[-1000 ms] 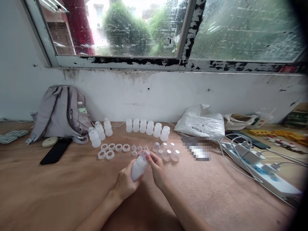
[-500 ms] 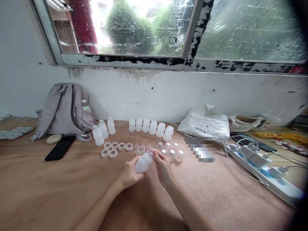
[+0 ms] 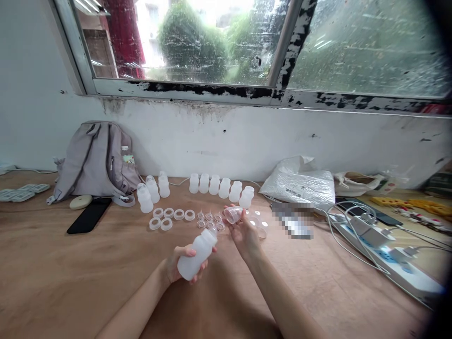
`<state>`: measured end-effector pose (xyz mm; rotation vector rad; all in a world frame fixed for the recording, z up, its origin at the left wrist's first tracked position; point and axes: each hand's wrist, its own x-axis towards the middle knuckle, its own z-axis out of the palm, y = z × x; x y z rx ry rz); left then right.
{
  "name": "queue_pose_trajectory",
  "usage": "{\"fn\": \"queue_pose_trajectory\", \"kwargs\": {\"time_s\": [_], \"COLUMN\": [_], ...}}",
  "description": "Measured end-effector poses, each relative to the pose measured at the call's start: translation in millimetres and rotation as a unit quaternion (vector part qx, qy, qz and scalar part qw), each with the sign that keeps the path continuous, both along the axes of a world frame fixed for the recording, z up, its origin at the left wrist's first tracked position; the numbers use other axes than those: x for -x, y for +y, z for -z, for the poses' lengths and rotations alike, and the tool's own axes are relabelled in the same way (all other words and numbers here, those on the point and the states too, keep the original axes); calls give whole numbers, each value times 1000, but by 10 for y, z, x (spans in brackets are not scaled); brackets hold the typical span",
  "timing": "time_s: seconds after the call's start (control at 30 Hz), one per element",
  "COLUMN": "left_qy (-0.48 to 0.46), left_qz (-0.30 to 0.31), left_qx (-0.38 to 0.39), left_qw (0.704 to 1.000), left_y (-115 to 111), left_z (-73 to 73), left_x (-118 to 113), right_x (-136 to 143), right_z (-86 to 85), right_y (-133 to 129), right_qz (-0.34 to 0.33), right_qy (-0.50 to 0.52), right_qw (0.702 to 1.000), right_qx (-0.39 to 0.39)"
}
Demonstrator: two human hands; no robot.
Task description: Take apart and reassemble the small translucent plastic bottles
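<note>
My left hand (image 3: 178, 264) is wrapped round a frosted white baby bottle (image 3: 197, 256), tilted with its top toward the upper right; a clear nipple shows at its mouth. In my right hand (image 3: 244, 234) is a clear bottle cap (image 3: 233, 215), its opening turned toward the left. Behind my hands lie several clear nipples (image 3: 209, 217) and, to their left, several white collar rings (image 3: 168, 213). More clear caps (image 3: 261, 232) rest beside my right hand, partly hidden by it.
Several topless bottles (image 3: 213, 184) stand near the wall, with three capped bottles (image 3: 145, 197) left of them. A grey backpack (image 3: 93, 160) and black phone (image 3: 89, 215) are at left. At right are a white plastic package (image 3: 300, 181) and a power strip (image 3: 395, 259) with cables.
My left hand has brought the bottle down and left, nearer to me. My right hand has left the bottle's top and taken up a clear cap.
</note>
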<state>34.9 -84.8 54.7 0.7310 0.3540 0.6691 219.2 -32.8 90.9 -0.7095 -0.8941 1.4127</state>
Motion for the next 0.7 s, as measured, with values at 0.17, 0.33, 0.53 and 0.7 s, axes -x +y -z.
{"fn": "queue_pose_trajectory", "kwargs": {"time_s": [0.17, 0.33, 0.53, 0.7], "left_qy": [-27, -59, -45, -5], "left_qz": [-209, -294, -301, -300], "left_qx": [53, 94, 115, 112], "left_qw": [976, 949, 946, 947], "left_y": [80, 119, 90, 74], "left_z": [-38, -88, -67, -38], "left_x": [30, 69, 40, -10], "right_x": [-194, -502, -1053, -1270], "right_z": [0, 117, 352, 476], "right_y": [34, -107, -230, -216], "right_qz": [79, 127, 205, 228], "right_qy": [-99, -352, -546, -603], "right_qw": [991, 925, 810, 764], "right_qx": [-29, -61, -67, -37]}}
